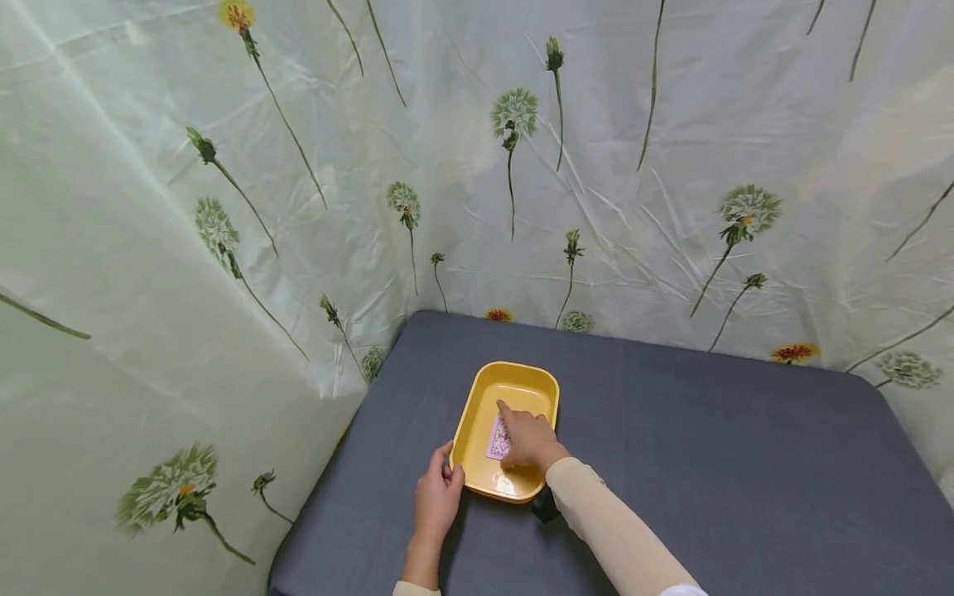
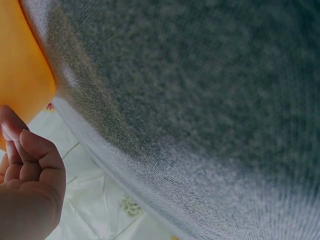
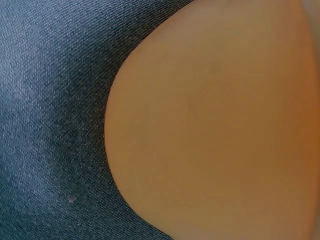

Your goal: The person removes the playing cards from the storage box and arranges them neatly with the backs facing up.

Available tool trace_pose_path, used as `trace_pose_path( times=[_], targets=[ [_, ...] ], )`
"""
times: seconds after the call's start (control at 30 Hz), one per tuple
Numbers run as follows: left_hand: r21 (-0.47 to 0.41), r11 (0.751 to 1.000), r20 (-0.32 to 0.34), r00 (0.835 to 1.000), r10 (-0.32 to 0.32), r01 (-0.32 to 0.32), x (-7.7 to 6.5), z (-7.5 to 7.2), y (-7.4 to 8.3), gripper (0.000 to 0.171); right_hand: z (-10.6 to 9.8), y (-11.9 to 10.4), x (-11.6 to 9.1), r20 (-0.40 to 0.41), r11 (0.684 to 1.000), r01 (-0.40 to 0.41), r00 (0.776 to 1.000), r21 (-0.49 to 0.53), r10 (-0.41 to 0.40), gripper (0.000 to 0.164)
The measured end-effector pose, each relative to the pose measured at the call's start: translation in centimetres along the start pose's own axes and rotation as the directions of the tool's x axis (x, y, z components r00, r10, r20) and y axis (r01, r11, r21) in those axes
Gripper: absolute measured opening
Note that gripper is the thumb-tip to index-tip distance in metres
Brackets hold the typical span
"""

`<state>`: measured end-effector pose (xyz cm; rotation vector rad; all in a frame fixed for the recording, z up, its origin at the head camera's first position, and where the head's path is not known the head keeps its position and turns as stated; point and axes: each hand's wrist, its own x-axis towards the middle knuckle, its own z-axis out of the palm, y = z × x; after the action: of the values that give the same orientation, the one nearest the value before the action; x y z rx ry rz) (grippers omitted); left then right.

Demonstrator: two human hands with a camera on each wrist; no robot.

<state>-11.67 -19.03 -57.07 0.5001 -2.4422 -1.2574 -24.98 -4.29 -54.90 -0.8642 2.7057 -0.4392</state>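
The left hand (image 1: 438,497) pinches the yellow tray (image 1: 514,377) by its rim at 8 o'clock, presumably steadying it, while the right hand (image 1: 529,437), angled in from 4 o'clock, spreads index finger and thumb about the pink-bordered patterned card (image 1: 498,439) mid-tray (gripped or not, I can't tell).

A pale, wrinkled dandelion-print curtain (image 1: 633,248) hung behind and to the left of a dark grey cloth-covered tabletop (image 1: 708,447) with rounded far corners. Across the curtain, long-stemmed green seed heads (image 1: 514,113) stood among narrow green buds (image 1: 554,55), while a yellow-orange bloom (image 1: 236,15) showed near the top left. Two orange-red blooms (image 1: 794,353) sat low, along the tabletop's far edge. From the left wrist, the finely textured tabletop filled most of the view, with curtain at lower left.
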Motion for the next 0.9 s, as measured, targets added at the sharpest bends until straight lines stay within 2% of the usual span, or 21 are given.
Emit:
trace_pose_path(
  times=[0.5, 0.7, 0.9],
  targets=[
    [0.016, 1.0, -0.008, 1.0, 0.002, -0.001, 0.1, 0.0, 0.0, 0.035, -0.1, 0.2, 0.2, -0.022, 0.999, -0.006, 1.0, 0.037, 0.006, 0.101],
    [0.023, 1.0, -0.01, 1.0, 0.015, -0.014, 0.1, 0.1, 0.0, 0.035, -0.3, 0.3, -0.1, -0.034, 0.999, 0.011, 0.999, 0.043, -0.01, 0.097],
    [0.015, 0.998, -0.032, 0.998, 0.056, -0.055, 0.0, 0.1, -0.2, 0.034, -1.5, 0.4, -0.5, -0.083, 0.998, 0.05, 0.995, 0.038, -0.046, 0.085]
  ],
)
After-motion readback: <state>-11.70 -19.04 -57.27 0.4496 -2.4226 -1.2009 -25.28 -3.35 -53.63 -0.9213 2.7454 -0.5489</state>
